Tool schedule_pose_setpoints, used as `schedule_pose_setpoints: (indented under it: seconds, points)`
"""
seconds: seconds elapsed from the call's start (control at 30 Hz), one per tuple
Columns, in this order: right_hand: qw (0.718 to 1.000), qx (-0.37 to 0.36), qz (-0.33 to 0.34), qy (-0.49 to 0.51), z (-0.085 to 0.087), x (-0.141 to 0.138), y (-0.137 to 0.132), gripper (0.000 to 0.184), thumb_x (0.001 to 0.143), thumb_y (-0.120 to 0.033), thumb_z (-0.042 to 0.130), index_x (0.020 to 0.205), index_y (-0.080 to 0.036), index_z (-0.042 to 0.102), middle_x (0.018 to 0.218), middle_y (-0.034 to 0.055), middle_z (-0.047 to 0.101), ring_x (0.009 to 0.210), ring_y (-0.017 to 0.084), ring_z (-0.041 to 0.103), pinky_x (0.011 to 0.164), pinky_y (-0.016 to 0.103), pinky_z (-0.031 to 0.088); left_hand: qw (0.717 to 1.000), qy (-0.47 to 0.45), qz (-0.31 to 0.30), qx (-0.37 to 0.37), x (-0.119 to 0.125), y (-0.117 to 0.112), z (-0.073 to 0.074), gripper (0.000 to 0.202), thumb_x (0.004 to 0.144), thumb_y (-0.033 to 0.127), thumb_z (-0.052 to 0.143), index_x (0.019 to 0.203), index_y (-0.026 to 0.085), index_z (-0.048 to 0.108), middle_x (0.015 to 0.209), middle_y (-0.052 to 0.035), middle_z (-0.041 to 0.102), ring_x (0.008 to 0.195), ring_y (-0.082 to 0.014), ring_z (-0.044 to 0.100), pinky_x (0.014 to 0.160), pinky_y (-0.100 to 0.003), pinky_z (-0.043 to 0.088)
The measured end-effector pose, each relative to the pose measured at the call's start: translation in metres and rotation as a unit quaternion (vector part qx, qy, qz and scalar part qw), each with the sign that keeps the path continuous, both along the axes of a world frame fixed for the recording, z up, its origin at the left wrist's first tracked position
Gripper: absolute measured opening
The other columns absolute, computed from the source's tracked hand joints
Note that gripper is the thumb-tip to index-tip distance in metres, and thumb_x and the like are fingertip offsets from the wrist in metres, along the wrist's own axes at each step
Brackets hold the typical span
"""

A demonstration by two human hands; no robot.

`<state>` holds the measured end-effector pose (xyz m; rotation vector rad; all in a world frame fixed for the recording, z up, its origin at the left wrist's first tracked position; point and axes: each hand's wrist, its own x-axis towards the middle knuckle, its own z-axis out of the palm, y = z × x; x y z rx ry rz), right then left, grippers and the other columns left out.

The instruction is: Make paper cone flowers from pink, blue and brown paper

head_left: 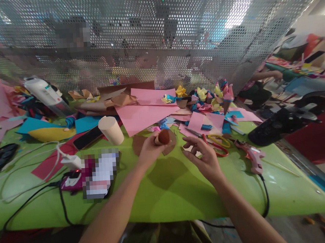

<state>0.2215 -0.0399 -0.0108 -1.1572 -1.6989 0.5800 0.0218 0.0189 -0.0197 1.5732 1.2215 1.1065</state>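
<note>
My left hand (150, 149) is closed around a small tan roll whose round reddish-brown end (163, 136) faces up toward me. Pieces of brown paper (139, 144) lie on the table by that hand. To the right, my right hand (201, 156) hovers with its fingers apart and slightly curled, and I see nothing held in it. Beside its fingers lie scissors (221, 141) with red and yellow handles. A pink glue gun (255, 158) with a lit red spot rests farther right.
Phones (102, 174) and a purple power strip (72, 180) with cables are at left. A cream tube (111, 130) stands behind them. Pink paper (145, 117), crumpled paper and a white bottle (46, 95) line the back. A dark bottle (273, 127) lies right; another person's arm (268, 75) shows beyond.
</note>
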Motion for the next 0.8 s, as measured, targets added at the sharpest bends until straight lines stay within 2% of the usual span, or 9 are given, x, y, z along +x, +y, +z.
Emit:
schedule_pose_setpoints:
  seconds: [0.1, 0.2, 0.33, 0.47, 0.6, 0.8]
  points:
    - [1.000, -0.005, -0.016, 0.010, -0.001, 0.001, 0.002, 0.031, 0.090, -0.028, 0.065, 0.121, -0.023, 0.064, 0.091, 0.0024, 0.068, 0.059, 0.011, 0.054, 0.057, 0.025, 0.047, 0.997, 0.038, 0.072, -0.004, -0.009, 0.005, 0.007, 0.033, 0.075, 0.035, 0.076, 0.100, 0.020, 0.061, 0.095, -0.0017, 0.072, 0.095, -0.0226, 0.068, 0.083, -0.033, 0.053]
    - [1.000, -0.007, -0.019, 0.018, -0.004, 0.002, 0.003, 0.030, 0.091, -0.029, 0.064, 0.120, -0.022, 0.064, 0.090, 0.0024, 0.067, 0.058, 0.011, 0.053, 0.057, 0.025, 0.047, 0.980, 0.171, 0.097, 0.002, -0.022, 0.005, 0.016, 0.031, 0.080, 0.033, 0.072, 0.105, 0.022, 0.058, 0.096, -0.0026, 0.074, 0.090, -0.0221, 0.070, 0.077, -0.030, 0.051]
    - [0.999, -0.008, -0.025, 0.019, -0.008, 0.003, 0.004, 0.030, 0.091, -0.031, 0.064, 0.120, -0.022, 0.065, 0.090, 0.0025, 0.067, 0.059, 0.011, 0.052, 0.056, 0.025, 0.046, 0.931, 0.343, 0.124, -0.005, -0.037, 0.006, 0.028, 0.034, 0.087, 0.033, 0.070, 0.115, 0.021, 0.055, 0.105, -0.0102, 0.075, 0.096, -0.0279, 0.071, 0.073, -0.031, 0.050]
    - [0.999, -0.009, -0.025, 0.025, -0.010, 0.004, 0.006, 0.030, 0.091, -0.031, 0.063, 0.121, -0.022, 0.064, 0.090, 0.0025, 0.066, 0.059, 0.011, 0.052, 0.055, 0.025, 0.047, 0.878, 0.459, 0.131, -0.025, -0.046, 0.009, 0.035, 0.028, 0.091, 0.033, 0.063, 0.114, 0.019, 0.057, 0.109, -0.0150, 0.074, 0.104, -0.0325, 0.070, 0.077, -0.035, 0.050]
    - [0.999, -0.003, -0.025, 0.027, -0.011, 0.004, 0.007, 0.030, 0.091, -0.030, 0.063, 0.120, -0.022, 0.064, 0.089, 0.0019, 0.065, 0.057, 0.010, 0.051, 0.055, 0.025, 0.047, 0.847, 0.513, 0.141, -0.023, -0.051, 0.010, 0.034, 0.027, 0.093, 0.034, 0.060, 0.115, 0.018, 0.060, 0.115, -0.0172, 0.071, 0.110, -0.0338, 0.067, 0.086, -0.040, 0.049]
    - [0.999, 0.006, -0.037, 0.020, -0.012, 0.003, 0.010, 0.029, 0.091, -0.032, 0.061, 0.118, -0.021, 0.064, 0.087, 0.0022, 0.066, 0.056, 0.011, 0.052, 0.052, 0.025, 0.047, 0.845, 0.516, 0.140, 0.008, -0.050, 0.008, 0.031, 0.029, 0.090, 0.034, 0.065, 0.115, 0.021, 0.060, 0.119, -0.0120, 0.069, 0.115, -0.0309, 0.063, 0.094, -0.041, 0.046]
